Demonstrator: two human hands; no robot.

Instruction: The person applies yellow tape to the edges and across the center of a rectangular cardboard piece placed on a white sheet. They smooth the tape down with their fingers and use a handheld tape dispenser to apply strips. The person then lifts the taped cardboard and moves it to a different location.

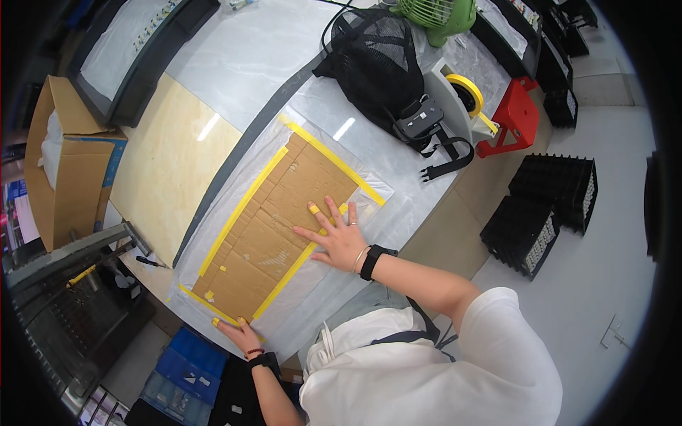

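closest to you, your left hand (245,337) is open, thumb and fingers apart at the lower end of the cardboard panel (270,216), around the short yellow strip (206,302); whether anything is pinched under it you can't tell from here. keep that touch light and steady so the corner doesn't creep. a bit farther up, your right hand (342,243) lies spread and holds nothing, its fingers reaching over the near long strip (280,285) onto the board. the step looks like smoothing the tape down, so press with flat finger pads and work along the strip in one direction, pushing out any lift instead of dragging the board sideways. the panel lies slantwise in front of you on pale sheeting (190,270), which could ruck up if you lean unevenly. beyond it, check that the far long strip (241,214) and the upper end strip (335,162) lie flat, corners especially. past those, the black mesh bag (376,78) and the yellow tape roll (472,89) sit clear of the panel; mind the bag's dangling strap as you reach.
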